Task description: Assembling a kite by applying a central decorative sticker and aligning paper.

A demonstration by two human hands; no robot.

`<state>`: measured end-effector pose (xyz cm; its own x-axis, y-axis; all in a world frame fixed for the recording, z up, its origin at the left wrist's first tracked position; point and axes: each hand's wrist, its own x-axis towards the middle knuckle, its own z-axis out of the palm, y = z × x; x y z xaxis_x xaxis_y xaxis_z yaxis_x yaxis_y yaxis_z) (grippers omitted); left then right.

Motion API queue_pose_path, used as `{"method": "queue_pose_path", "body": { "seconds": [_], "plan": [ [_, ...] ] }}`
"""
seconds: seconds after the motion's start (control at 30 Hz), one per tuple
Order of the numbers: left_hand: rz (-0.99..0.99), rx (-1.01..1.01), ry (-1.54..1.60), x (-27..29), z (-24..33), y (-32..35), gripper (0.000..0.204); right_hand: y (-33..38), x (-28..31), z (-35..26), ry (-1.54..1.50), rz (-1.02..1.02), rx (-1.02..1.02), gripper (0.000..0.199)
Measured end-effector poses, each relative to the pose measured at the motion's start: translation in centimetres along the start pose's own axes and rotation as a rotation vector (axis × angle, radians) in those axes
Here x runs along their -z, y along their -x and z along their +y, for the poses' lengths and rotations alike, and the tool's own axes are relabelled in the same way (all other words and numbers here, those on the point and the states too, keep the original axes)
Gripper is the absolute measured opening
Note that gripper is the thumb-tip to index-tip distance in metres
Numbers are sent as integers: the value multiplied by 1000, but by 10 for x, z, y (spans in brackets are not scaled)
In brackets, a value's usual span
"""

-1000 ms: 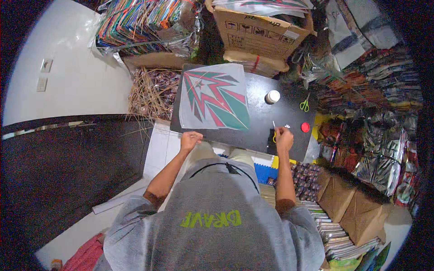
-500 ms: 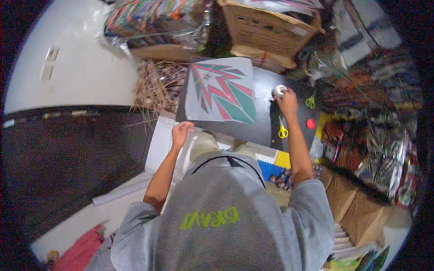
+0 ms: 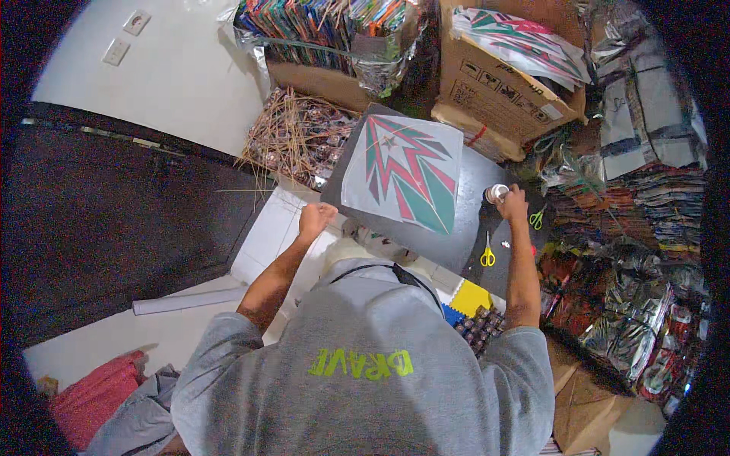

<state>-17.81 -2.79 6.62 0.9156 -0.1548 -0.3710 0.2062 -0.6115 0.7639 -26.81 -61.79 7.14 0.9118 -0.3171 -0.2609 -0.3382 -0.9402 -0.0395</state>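
Note:
A white square sheet (image 3: 414,171) with a red and green jagged pattern and a star lies on a low black tabletop (image 3: 473,186). My right hand (image 3: 514,205) is closed around a small white roll of tape (image 3: 496,193) to the right of the sheet. My left hand (image 3: 317,220) is by the table's near left edge, apart from the sheet, its fingers curled. Whatever may be in them is hidden. Yellow-handled scissors (image 3: 487,253) lie nearer to me than the roll. Green-handled scissors (image 3: 537,219) are just right of my right hand.
Thin sticks (image 3: 285,137) are heaped at the table's far left. Behind stand a box of colourful folded packs (image 3: 319,38) and a carton (image 3: 498,95) holding similar patterned sheets. Wrapped bundles (image 3: 616,296) line the right side. A rolled white sheet (image 3: 190,301) lies on the left floor.
The whole view has shifted, so the table appears lower and further right. My right hand stays at the tape roll. A red round thing is now mostly hidden by my right forearm.

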Motion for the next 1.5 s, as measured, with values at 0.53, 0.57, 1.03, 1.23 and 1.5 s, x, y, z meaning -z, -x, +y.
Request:
{"method": "queue_pose_path", "body": {
  "seconds": [0.53, 0.57, 1.03, 1.23, 1.5],
  "plan": [
    [-99, -137, -59, 64, -57, -116, 40, 25, 45, -32, -78, 194, -198, 31],
    [-113, -151, -62, 64, -54, -123, 40, 30, 51, -39, -88, 310, -191, 29],
    [-234, -913, -646, 11, 46, -253, 55, 132, 31, -244, -485, 534, -329, 27],
    [-529, -1122, -903, -30, 93, -246, 58, 197, -2, -274, -541, 448, -550, 26],
    [-544, -1148, -1014, -43, 80, -254, 74, 230, -5, -288, -617, 427, -662, 25]
  ]
}}
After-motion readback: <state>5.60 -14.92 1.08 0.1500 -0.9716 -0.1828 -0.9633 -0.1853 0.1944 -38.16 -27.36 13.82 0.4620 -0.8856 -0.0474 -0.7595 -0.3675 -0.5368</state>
